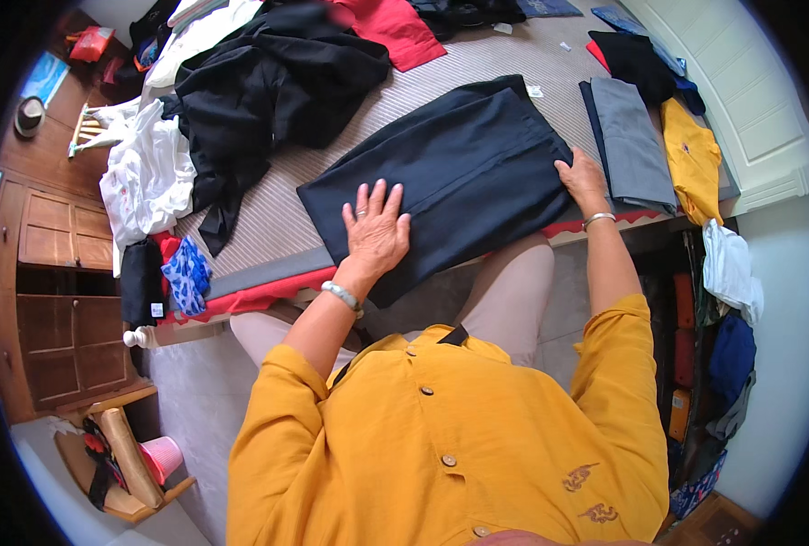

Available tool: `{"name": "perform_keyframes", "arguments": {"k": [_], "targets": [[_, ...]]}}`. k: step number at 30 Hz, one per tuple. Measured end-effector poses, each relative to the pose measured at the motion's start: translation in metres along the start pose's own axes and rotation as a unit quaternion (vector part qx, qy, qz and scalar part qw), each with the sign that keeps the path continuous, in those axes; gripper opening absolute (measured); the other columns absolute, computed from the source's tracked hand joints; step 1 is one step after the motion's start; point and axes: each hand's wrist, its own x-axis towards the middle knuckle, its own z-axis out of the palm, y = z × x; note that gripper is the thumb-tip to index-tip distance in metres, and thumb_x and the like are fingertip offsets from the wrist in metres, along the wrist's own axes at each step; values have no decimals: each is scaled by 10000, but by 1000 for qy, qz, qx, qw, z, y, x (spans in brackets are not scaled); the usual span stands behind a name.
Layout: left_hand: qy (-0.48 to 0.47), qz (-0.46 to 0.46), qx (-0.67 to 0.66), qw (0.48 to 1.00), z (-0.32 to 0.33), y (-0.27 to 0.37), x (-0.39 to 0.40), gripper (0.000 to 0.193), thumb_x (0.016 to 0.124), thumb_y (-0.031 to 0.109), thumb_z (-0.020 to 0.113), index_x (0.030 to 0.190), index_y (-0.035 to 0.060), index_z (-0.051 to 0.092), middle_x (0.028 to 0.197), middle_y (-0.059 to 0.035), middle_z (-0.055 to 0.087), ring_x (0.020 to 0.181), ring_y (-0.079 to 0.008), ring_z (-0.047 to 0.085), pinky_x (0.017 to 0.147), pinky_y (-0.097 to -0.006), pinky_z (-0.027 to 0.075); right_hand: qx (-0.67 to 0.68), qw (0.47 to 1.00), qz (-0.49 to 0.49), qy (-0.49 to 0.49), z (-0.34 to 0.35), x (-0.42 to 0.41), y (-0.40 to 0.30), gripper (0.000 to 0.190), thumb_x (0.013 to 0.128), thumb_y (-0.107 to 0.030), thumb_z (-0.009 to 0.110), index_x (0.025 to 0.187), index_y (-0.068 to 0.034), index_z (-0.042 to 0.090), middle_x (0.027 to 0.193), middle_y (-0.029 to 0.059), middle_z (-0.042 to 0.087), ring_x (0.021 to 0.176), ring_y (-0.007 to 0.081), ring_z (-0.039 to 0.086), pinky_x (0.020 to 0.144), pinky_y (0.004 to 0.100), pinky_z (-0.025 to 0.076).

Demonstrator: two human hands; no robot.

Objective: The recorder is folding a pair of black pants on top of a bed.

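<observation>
Dark navy trousers (445,177), folded lengthwise, lie across the edge of a bed with a striped mat (295,184). My left hand (379,232) rests flat on their left part, fingers spread. At the waistband end, my right hand (581,179) grips the cloth between thumb and fingers. A small white tag (534,91) shows just beyond the waistband. To the right of my right hand lie folded grey trousers (633,147), with a folded yellow garment (692,160) beside them. Crumpled black clothing (275,89) is spread beyond the navy trousers, to the left.
White clothing (148,177), a rolled black garment (141,280) and a blue-patterned cloth (187,276) lie at the bed's left corner. A red garment (401,31) is at the far side. The white headboard (738,89) stands right; a wooden chair (124,501) stands lower left.
</observation>
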Motion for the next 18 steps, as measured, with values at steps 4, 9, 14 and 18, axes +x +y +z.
{"name": "perform_keyframes", "arguments": {"k": [4,9,14,18], "targets": [[14,62,-29,998,12,29,21,540,883,342,475,1385,166,381,1459,-127,296,1364,-356,227,1065,-584,187,64,996,-38,-50,-17,8,2,652,725,-414,702,1152,56,555,1126,267,591,1051,375,578,915,393,449],[-27,128,-76,988,23,73,47,536,895,336,457,1397,178,355,1466,-115,295,1370,-345,224,1072,-581,175,197,945,68,-253,-21,34,27,556,658,-440,761,885,47,617,837,158,619,787,254,598,692,352,474],[-104,114,-102,983,26,97,71,530,915,358,408,1413,192,334,1489,-100,259,1383,-342,191,1078,-595,143,243,932,86,-254,-38,19,12,487,662,-453,736,823,-22,575,842,89,578,781,225,554,666,388,457],[-120,99,-119,981,27,108,78,522,910,352,402,1409,209,347,1492,-102,242,1384,-380,164,1072,-622,114,300,917,127,-230,-42,17,14,499,662,-445,738,859,-17,575,875,85,583,840,229,555,734,404,447]]}}
